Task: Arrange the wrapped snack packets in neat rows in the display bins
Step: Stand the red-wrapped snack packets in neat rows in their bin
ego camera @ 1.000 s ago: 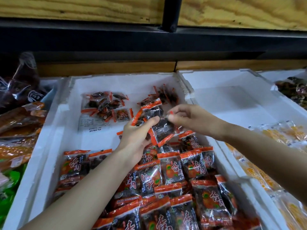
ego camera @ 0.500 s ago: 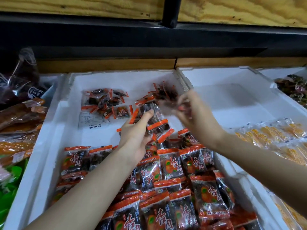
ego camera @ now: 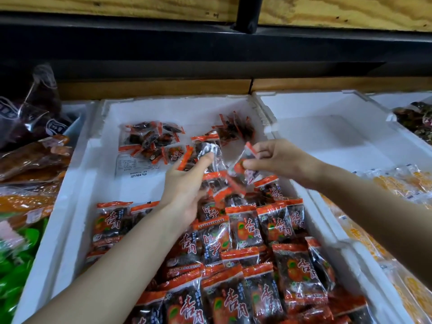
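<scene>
Left grip, right grip: blurred packets

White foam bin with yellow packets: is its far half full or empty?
Empty: the white foam bin shows bare floor there; the yellow wrapped packets lie nearer.

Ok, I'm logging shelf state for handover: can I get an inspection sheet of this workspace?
Surface: white foam bin, back floor partly bare.
Job's things: red-and-black snack packets in rough rows at the near end; loose pile at back.
Clutter: printed label sheet under the loose pile.
Hands: left hand grips a bunch of packets; right hand pinches a single packet.
Cables: nothing seen.
Surroundings: yellow packets in right bin, green packets left, black rail above.
</scene>
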Tool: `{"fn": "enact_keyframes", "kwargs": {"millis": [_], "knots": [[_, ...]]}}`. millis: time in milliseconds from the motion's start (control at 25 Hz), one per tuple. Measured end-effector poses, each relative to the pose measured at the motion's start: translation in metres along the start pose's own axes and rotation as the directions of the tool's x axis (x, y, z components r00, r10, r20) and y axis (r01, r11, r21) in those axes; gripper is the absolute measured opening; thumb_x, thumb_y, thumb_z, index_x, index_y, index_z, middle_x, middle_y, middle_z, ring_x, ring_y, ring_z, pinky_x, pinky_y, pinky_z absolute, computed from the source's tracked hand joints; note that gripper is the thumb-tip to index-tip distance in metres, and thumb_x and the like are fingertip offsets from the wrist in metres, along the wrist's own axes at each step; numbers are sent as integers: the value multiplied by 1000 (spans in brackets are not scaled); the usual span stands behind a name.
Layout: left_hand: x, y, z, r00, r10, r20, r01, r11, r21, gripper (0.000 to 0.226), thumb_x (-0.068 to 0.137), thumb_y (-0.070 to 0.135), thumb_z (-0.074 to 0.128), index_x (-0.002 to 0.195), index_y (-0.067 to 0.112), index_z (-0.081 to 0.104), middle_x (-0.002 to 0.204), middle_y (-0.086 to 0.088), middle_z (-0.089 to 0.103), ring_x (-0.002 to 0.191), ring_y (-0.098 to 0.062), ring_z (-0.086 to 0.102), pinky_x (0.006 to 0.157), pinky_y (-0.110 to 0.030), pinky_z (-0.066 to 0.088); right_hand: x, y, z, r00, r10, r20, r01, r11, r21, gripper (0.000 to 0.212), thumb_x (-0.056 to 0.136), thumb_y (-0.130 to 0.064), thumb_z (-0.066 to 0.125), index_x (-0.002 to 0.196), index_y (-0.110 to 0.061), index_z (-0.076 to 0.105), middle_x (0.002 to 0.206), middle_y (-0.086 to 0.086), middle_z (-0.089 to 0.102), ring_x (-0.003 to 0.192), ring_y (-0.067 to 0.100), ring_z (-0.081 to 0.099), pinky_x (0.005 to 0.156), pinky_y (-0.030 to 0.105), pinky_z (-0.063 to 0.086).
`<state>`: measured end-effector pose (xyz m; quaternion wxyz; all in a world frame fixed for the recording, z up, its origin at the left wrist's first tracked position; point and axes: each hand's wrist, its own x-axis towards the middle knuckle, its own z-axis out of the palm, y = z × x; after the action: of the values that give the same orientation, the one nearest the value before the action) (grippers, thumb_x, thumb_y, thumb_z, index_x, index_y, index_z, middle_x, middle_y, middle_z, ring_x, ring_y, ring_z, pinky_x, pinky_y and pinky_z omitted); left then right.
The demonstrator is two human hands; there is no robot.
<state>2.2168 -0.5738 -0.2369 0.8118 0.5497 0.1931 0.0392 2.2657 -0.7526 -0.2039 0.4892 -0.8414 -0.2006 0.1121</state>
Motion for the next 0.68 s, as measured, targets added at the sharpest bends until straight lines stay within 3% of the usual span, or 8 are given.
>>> {"fn": "enact_keyframes", "kwargs": {"millis": [40, 120, 200, 240, 320, 440, 600, 680], "knots": [[0, 5, -4, 999, 27, -19, -28, 1000, -11, 70, 68, 30, 82, 130, 21, 54, 120, -6, 66, 112, -26, 61, 100, -48, 47, 5, 2, -9, 999, 3, -54, -5, 999, -48, 7, 81, -14, 70, 76, -11, 66, 67, -9, 68, 64, 1, 62, 69, 16, 46], [4, 12, -14, 998, 54, -37, -55, 998, -17, 77, 67, 31, 81, 136, 20, 48, 123, -6, 64, 114, -24, 60, 102, -46, 45, 17, 9, -23, 996, -25, -88, -5, 946, -324, 12, 82, -18, 70, 73, -14, 63, 73, 1, 66, 68, 14, 59, 68, 23, 45], [6, 17, -20, 997, 65, -45, -66, 998, -19, 74, 73, 28, 79, 138, 18, 45, 126, -5, 62, 117, -22, 58, 96, -38, 48, 27, 17, -24, 998, 25, 50, 11, 782, -623, 28, 86, -20, 66, 64, -12, 51, 63, 2, 49, 59, 15, 44, 57, 23, 32], [7, 18, -21, 996, 72, -58, -73, 997, -20, 67, 77, 26, 77, 136, 18, 46, 126, -4, 61, 117, -20, 57, 91, -33, 49, 30, 19, -21, 988, 74, 132, 37, 727, -686, 33, 89, -18, 63, 61, -12, 46, 60, 2, 43, 56, 13, 39, 55, 25, 29], [6, 19, -21, 995, 80, -55, -81, 997, -10, 52, 79, 25, 76, 124, 19, 50, 124, -2, 61, 117, -18, 57, 84, -30, 49, 33, 18, -19, 961, 126, 245, 84, 711, -698, 33, 93, -16, 56, 63, -11, 43, 60, 0, 40, 56, 12, 37, 56, 25, 30], [4, 17, -20, 997, 72, -33, -71, 997, 3, 66, 78, 25, 76, 137, 19, 47, 129, -3, 60, 123, -20, 54, 92, -37, 44, 33, 14, -24, 927, 139, 348, 126, 759, -639, 27, 97, -14, 48, 70, -11, 46, 66, -1, 42, 63, 13, 40, 62, 24, 37], [1, 15, -19, 997, 80, -22, -81, 997, -18, 60, 82, 23, 73, 135, 22, 46, 124, 6, 57, 121, -13, 50, 86, -32, 41, 30, 18, -18, 890, 157, 429, 181, 741, -647, 21, 97, -14, 47, 82, -2, 53, 72, 1, 45, 67, 13, 40, 64, 21, 33], [1, 15, -21, 997, 80, 0, -80, 997, -15, 48, 81, 23, 74, 124, 27, 52, 123, 4, 60, 119, -15, 54, 81, -29, 43, 28, 24, -10, 870, 178, 460, 189, 741, -645, 20, 97, -18, 47, 87, -2, 54, 75, -1, 46, 71, 13, 41, 64, 20, 32]]}}
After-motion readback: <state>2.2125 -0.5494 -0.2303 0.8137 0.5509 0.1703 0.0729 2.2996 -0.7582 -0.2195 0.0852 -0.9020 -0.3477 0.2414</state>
